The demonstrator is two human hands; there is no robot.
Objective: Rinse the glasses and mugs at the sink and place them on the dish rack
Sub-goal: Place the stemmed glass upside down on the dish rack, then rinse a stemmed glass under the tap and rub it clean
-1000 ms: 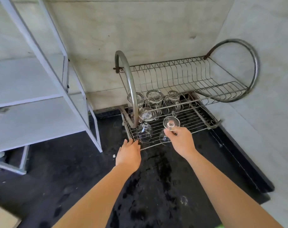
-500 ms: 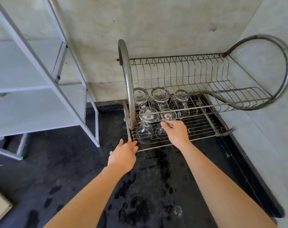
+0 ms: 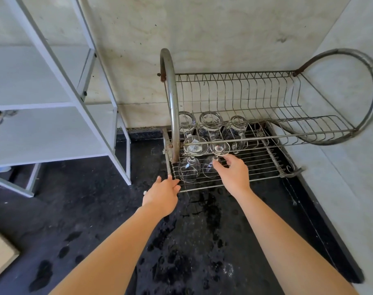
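Both hands are reaching forward to the dish rack, which is standing on a wet black worktop in the corner of a pale wall. The left hand is lying open, its fingers stretched out and its fingertips touching the front left corner of the rack's lower wire shelf. The right hand is hovering over the front of that shelf, with thumb and forefinger lying on either side of the stem of a wine glass. Whether they are pinching the stem or only brushing it cannot be told.

That wine glass is standing upside down on the lower shelf, bowl on the wires and foot pointing up. A second wine glass is standing just beside it on the left, upside down in the same way, close to the rack's curved left hoop. Behind the pair, three more clear glasses are sitting upside down in a row at the back of the lower shelf. The rack's upper tier, with its row of plate slots, is hanging over them.

Water is spreading in dark patches on the worktop between the two forearms. A white shelf unit is standing to the left of the rack, well apart from the hands.
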